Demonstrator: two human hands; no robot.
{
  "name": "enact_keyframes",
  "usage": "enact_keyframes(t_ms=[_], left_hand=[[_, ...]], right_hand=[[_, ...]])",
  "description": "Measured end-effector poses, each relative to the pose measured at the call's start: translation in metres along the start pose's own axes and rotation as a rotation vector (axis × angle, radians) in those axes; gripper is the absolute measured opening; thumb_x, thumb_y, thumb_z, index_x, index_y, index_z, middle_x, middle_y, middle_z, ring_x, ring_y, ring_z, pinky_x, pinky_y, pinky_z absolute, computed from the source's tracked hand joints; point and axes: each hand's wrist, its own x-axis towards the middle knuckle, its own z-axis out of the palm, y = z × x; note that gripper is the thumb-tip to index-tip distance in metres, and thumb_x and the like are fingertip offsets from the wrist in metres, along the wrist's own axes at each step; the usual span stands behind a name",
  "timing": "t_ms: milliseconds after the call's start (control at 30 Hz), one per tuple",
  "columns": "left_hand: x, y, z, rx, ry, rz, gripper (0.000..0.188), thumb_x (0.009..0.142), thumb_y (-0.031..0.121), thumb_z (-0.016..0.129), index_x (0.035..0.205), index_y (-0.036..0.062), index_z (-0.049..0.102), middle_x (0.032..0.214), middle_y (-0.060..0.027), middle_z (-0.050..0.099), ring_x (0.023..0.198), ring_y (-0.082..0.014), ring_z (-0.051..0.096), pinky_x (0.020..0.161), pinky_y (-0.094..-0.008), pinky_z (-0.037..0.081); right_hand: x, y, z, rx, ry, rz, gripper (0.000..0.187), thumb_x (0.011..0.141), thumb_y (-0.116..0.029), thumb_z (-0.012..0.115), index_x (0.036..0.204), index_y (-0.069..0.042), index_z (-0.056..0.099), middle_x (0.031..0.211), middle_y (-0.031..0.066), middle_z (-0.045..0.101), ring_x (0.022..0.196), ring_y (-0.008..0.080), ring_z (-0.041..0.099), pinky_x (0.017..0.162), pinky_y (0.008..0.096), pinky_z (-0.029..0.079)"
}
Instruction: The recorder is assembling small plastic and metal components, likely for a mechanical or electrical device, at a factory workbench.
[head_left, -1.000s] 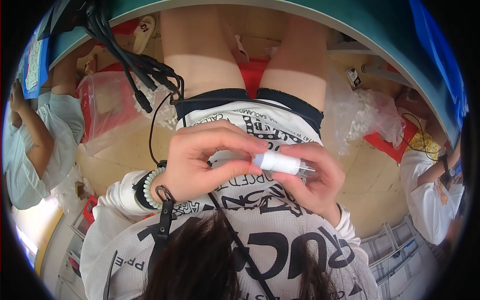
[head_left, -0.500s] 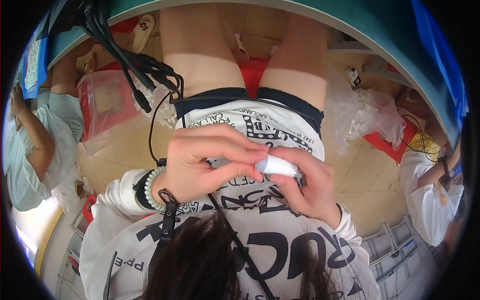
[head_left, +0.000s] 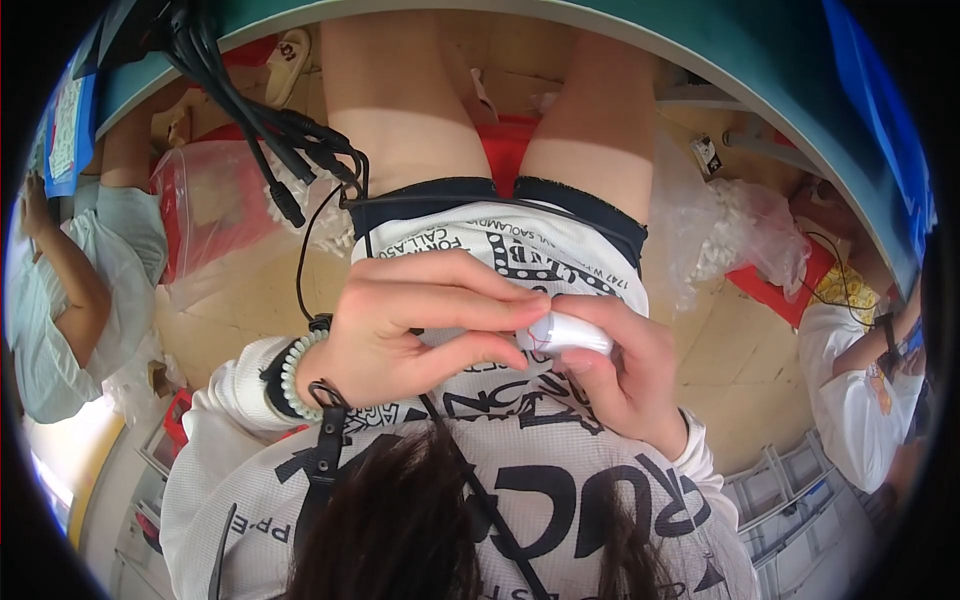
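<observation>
Prob. light, stiff; hold white tube (head_left: 572, 335) mid-body, as pinched in R hand (head_left: 632, 375), w/ L hand (head_left: 392, 320) at end, can't tell if gripping.

Counted: one left hand (head_left: 400, 315); one right hand (head_left: 637, 370); one white cylindrical piece (head_left: 582, 336); one beaded bracelet (head_left: 290, 377); two co-workers (head_left: 85, 290); one pale slipper (head_left: 288, 68); at least two clear plastic bags (head_left: 218, 200); one black cable bundle (head_left: 205, 62) at the table's (head_left: 700, 28) near edge.

Black cables (head_left: 264, 118), cream slipper (head_left: 288, 72)
</observation>
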Motion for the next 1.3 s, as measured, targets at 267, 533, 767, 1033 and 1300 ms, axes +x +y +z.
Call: enact_keyframes(t_ms=[267, 533, 767, 1033, 1300], left_hand=[[-0.003, -0.005, 0.002, -0.078, -0.012, 0.010, 0.028, 0.065, -0.012, 0.066, 0.092, -0.0033, 0.065, 0.082, -0.0145, 0.063, 0.067, -0.0173, 0.063, 0.057, -0.0223, 0.052], [0.006, -0.007, -0.008, -0.114, -0.124, -0.067, 0.028, 0.064, -0.008, 0.071, 0.091, -0.0043, 0.065, 0.084, -0.0126, 0.061, 0.072, -0.0168, 0.061, 0.064, -0.0256, 0.049], [0.012, 0.001, -0.014, -0.619, -0.026, -0.560, 0.027, 0.069, -0.008, 0.068, 0.095, -0.0051, 0.059, 0.089, -0.0108, 0.061, 0.082, -0.0162, 0.060, 0.074, -0.0264, 0.050], [0.019, 0.007, -0.013, -0.703, -0.049, -0.581, 0.027, 0.068, -0.011, 0.066, 0.094, -0.0043, 0.058, 0.087, -0.0110, 0.061, 0.076, -0.0169, 0.062, 0.065, -0.0259, 0.053], [0.014, 0.003, -0.012, -0.675, -0.038, -0.380, 0.015, 0.072, -0.010, 0.064, 0.086, -0.0050, 0.061, 0.086, -0.0146, 0.064, 0.076, -0.0161, 0.064, 0.071, -0.0263, 0.053]], right_hand=[[0.000, -0.001, 0.002, 0.204, -0.092, 0.150, 0.024, 0.080, -0.004, 0.060, 0.102, 0.001, 0.056, 0.083, 0.0110, 0.062, 0.065, 0.0191, 0.060, 0.058, 0.0248, 0.047], [0.006, 0.000, -0.011, 0.435, -0.264, 0.388, 0.020, 0.084, -0.005, 0.056, 0.103, 0.000, 0.055, 0.073, 0.0066, 0.059, 0.060, 0.0095, 0.054, 0.054, 0.0222, 0.044], [0.011, -0.013, -0.006, 0.408, 0.014, 0.220, 0.032, 0.082, -0.005, 0.059, 0.112, 0.000, 0.048, 0.084, 0.0089, 0.060, 0.075, 0.0113, 0.057, 0.064, 0.0239, 0.049], [0.013, -0.020, -0.008, 0.428, 0.009, 0.274, 0.028, 0.079, -0.002, 0.062, 0.105, 0.003, 0.055, 0.095, 0.0117, 0.062, 0.079, 0.0160, 0.062, 0.069, 0.0254, 0.050], [0.024, -0.021, -0.012, 0.123, -0.017, 0.017, 0.029, 0.074, -0.001, 0.066, 0.102, 0.003, 0.060, 0.089, 0.0143, 0.064, 0.072, 0.0205, 0.063, 0.064, 0.0260, 0.049]])
